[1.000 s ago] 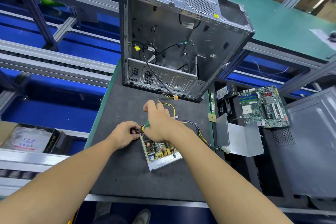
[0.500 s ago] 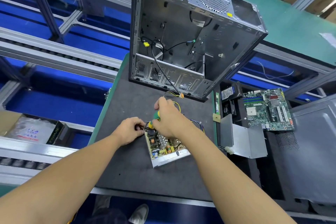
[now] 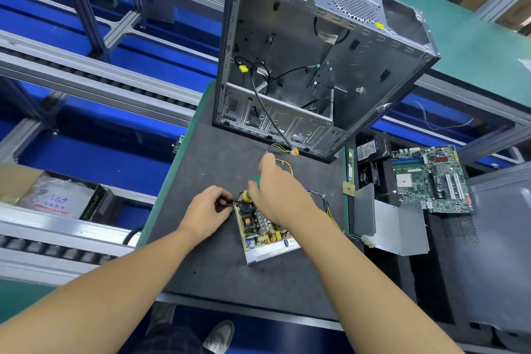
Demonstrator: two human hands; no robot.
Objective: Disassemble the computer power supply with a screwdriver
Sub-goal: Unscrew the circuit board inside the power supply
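Note:
The opened power supply (image 3: pixel 264 234) lies on the dark work mat (image 3: pixel 218 273), its circuit board bare in a shallow metal tray. My right hand (image 3: pixel 280 194) grips a screwdriver (image 3: pixel 250 190) with a green and yellow handle, tip down at the supply's far left corner. My left hand (image 3: pixel 208 211) pinches a small dark part at that same corner, against the tray's left edge. A bundle of coloured wires (image 3: pixel 323 202) runs from the supply to the right behind my right wrist.
An empty grey computer case (image 3: pixel 316 60) stands open at the mat's far end, cables hanging out. To the right lie a metal supply cover (image 3: pixel 399 227), a green motherboard (image 3: pixel 431 178) and a grey side panel (image 3: pixel 500 238). Conveyor rails run along the left.
The view has shifted, so everything sits lower and further right in the frame. My right hand has tilted the screwdriver handle a little higher over the corner. My left hand stays at the corner.

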